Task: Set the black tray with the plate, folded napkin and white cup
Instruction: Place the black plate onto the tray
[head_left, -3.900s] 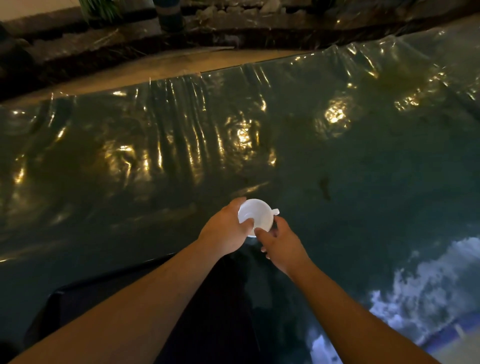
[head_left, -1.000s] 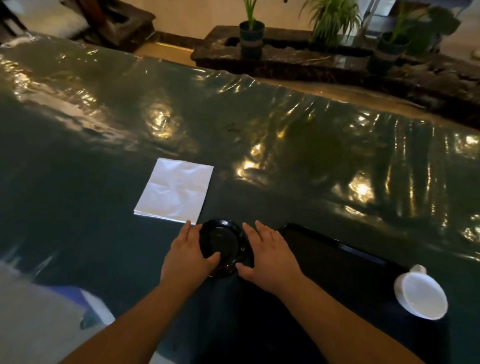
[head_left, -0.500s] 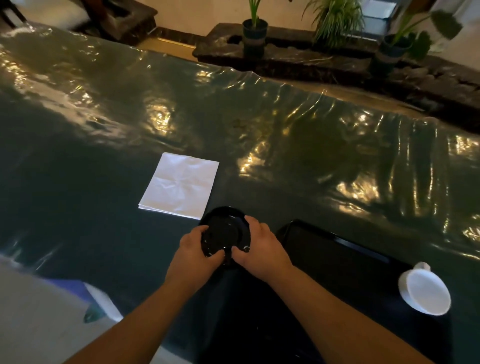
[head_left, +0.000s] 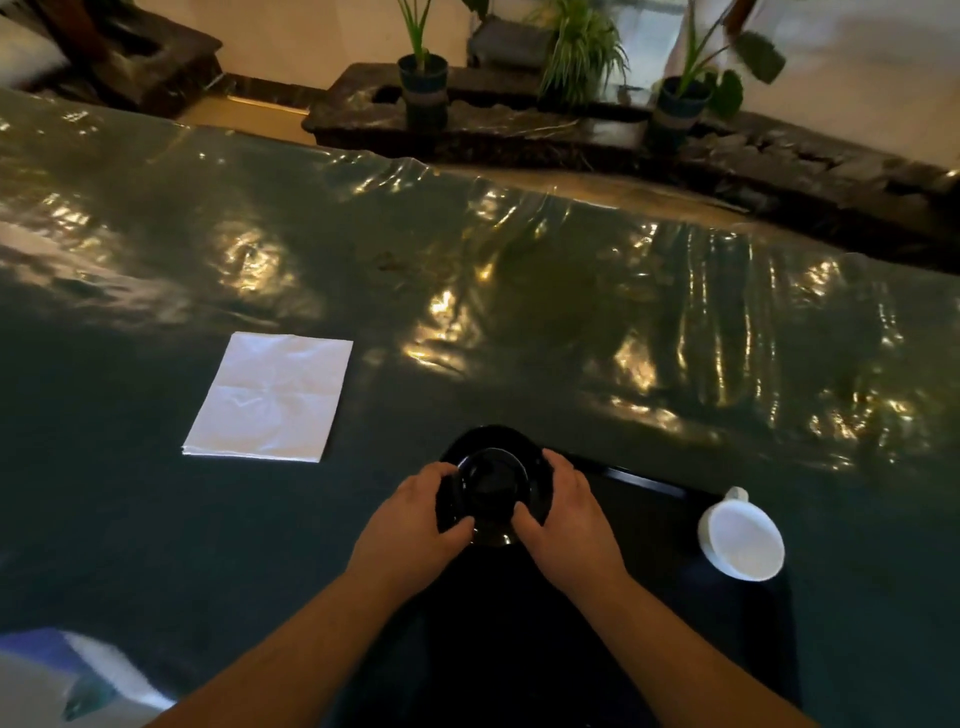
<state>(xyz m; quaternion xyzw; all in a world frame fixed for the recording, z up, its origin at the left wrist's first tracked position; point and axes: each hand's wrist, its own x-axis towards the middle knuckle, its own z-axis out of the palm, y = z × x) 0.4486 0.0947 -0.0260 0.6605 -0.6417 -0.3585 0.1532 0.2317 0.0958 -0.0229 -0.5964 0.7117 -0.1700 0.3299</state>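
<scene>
A small black plate (head_left: 493, 483) is held between both hands over the left end of the black tray (head_left: 644, 480). My left hand (head_left: 410, 525) grips its left edge and my right hand (head_left: 569, 519) grips its right edge. The white cup (head_left: 740, 538) stands on the tray's right end with its handle pointing away from me. The folded white napkin (head_left: 272, 397) lies flat on the table, left of the tray and apart from it. Most of the tray's near part is dark and hard to make out.
A glossy dark green plastic cover (head_left: 519, 312) wraps the table and wrinkles toward the far edge. Potted plants (head_left: 423, 78) stand on a dark stone ledge beyond the table. A blue and white object (head_left: 67, 670) shows at the near left corner.
Both hands have carried the black plate to the right, from beside the napkin to above the tray's left end. The cup and the napkin have stayed put.
</scene>
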